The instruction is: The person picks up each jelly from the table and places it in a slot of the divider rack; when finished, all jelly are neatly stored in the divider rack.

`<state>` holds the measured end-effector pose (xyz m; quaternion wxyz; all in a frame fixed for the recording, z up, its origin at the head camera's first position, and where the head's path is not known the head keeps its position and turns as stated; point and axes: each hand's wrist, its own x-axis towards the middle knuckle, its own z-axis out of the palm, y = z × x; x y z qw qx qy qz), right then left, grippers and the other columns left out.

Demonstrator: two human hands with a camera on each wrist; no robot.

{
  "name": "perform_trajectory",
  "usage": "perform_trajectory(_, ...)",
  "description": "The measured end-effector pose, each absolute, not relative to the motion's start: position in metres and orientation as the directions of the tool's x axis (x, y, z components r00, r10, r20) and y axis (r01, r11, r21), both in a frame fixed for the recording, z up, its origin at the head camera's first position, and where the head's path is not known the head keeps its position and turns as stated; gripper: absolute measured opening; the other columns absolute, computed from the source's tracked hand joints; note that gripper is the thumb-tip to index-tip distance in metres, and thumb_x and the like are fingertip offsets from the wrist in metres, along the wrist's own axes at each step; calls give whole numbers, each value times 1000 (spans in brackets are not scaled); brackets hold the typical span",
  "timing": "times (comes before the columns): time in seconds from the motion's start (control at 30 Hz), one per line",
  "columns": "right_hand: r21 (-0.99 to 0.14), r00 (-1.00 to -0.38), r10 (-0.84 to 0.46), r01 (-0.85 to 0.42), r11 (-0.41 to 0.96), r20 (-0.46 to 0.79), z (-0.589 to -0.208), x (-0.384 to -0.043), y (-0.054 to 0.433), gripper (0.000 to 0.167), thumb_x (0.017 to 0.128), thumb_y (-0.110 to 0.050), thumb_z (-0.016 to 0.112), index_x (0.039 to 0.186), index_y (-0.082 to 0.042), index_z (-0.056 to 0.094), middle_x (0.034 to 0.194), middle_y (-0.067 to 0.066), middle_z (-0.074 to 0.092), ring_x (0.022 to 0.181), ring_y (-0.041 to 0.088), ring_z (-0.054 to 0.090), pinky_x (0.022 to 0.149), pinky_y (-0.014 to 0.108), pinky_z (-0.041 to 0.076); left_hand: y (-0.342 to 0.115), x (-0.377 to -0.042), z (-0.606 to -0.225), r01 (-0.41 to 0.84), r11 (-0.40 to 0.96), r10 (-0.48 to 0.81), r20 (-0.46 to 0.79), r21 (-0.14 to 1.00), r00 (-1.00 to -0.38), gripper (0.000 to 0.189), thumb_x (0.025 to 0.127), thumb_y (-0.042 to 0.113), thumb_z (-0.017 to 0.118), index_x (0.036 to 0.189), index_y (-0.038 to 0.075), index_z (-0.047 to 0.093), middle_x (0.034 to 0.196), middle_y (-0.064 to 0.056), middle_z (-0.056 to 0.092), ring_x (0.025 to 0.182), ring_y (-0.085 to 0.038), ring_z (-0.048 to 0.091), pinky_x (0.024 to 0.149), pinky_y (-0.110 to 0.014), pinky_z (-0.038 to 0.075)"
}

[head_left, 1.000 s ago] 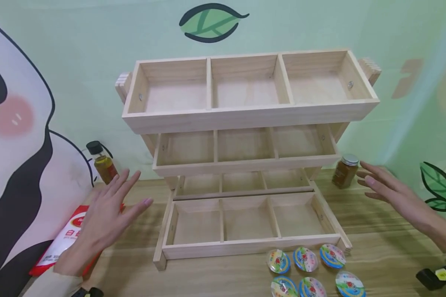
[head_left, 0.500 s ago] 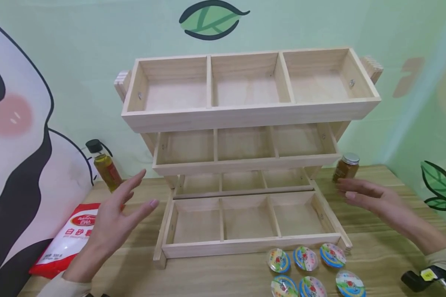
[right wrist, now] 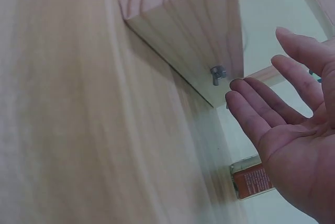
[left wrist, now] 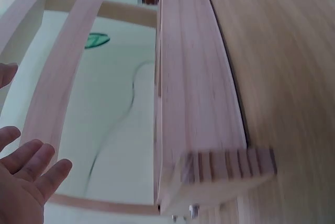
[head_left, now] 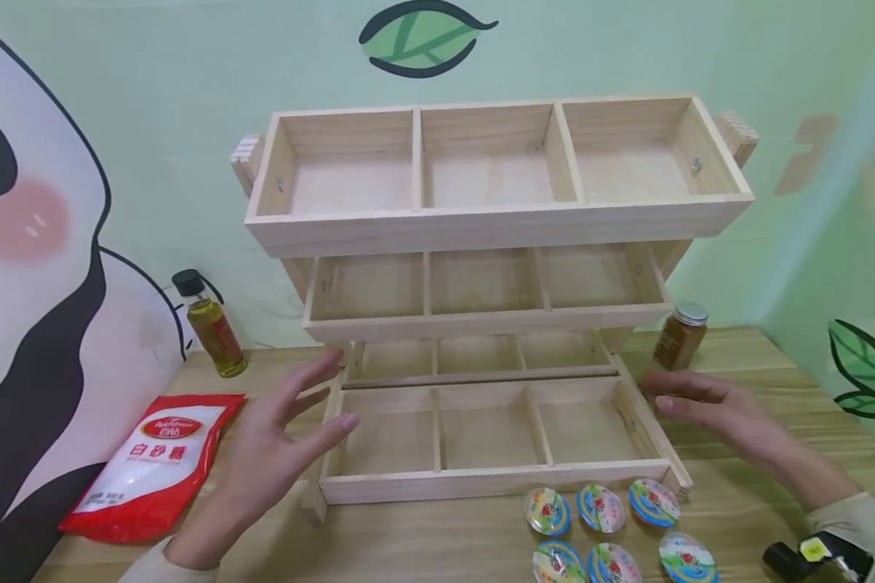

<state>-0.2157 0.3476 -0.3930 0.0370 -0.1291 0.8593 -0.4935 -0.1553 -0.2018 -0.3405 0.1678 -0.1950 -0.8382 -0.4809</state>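
From my remote seat, I see the left hand hiding part of the left side of a tiered, pale-wood rack; its third tray down shows only as a strip. Among six round, film-lidded plastic cups, the nearest are cut off below. The rack has bare, straight-grained, box-shaped trays, each split into three compartments, and a metal bolt juts from its side. It stands midway along the worktop, its long axis roughly parallel to the back edge, trays facing the person. The left fingers are spread, holding nothing. The right hand is also unladen, fingers extended, thumb apart; I can't tell whether its tips touch the wood. A red-and-white plastic bag lies along the left edge, a black-capped, yellow bottle near the back left corner, and a silver-lidded, brown jar toward the back right corner.
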Motion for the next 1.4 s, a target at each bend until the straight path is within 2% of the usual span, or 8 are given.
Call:
perform_trajectory(0.33,-843,-973,-228,-160,514,46,-402,-215,350,49,106,-26,68,150,-7,59,153,18,55,121,-8,53,92,23,53,-177,-147,-344,571,318,237,520,757,-821,59,91,5,85,146,10,64,145,-2,64,131,-21,62,102,-34,55)
perform_trajectory(0.5,-837,-975,-220,-142,529,27,-403,-213,351,49,106,-31,69,149,-10,62,154,17,55,123,-7,51,93,24,52,-164,-141,-346,590,212,280,530,779,-800,52,91,1,83,140,8,67,140,-1,67,127,-24,65,101,-37,57)
perform_trajectory(0.63,-818,-978,-209,-126,561,8,-404,-211,352,49,105,-34,70,148,-11,64,153,15,56,128,3,51,95,25,49,-154,-138,-349,593,143,306,535,792,-788,49,91,-1,82,138,7,68,139,-2,68,126,-26,66,101,-38,57)
perform_trajectory(0.77,-804,-979,-202,-124,581,5,-406,-210,353,48,103,-34,73,145,-11,66,151,14,59,124,1,54,93,26,51,-144,-137,-354,620,77,335,565,781,-754,48,90,-5,82,136,4,69,137,-7,69,123,-29,68,100,-41,58)
perform_trajectory(0.93,-778,-981,-192,-111,618,-13,-404,-210,352,48,102,-39,73,143,-13,68,150,15,60,135,28,52,97,36,49,-133,-135,-361,625,24,359,577,780,-734,46,90,-5,82,134,-1,69,135,-11,69,120,-32,68,98,-43,59)
perform_trajectory(1.0,-773,-982,-190,-107,626,-18,-404,-211,352,49,102,-40,72,143,-13,68,150,15,60,137,32,50,98,36,48,-129,-134,-364,616,17,367,568,788,-737,45,90,-4,82,133,0,69,133,-11,70,120,-31,69,98,-44,59)
perform_trajectory(1.17,-772,-982,-190,-112,625,-11,-405,-212,351,47,102,-39,73,141,-14,70,147,12,63,129,11,54,95,26,49,-116,-132,-373,569,-5,399,523,822,-753,41,90,-1,83,130,3,72,130,-8,72,121,-28,69,101,-41,57)
perform_trajectory(1.4,-777,-979,-205,-128,617,-2,-406,-211,351,45,102,-38,73,141,-15,71,146,12,63,124,2,54,94,24,49,-97,-129,-386,559,-33,481,503,829,-718,36,93,6,83,127,3,73,130,-8,72,120,-32,68,100,-42,58)
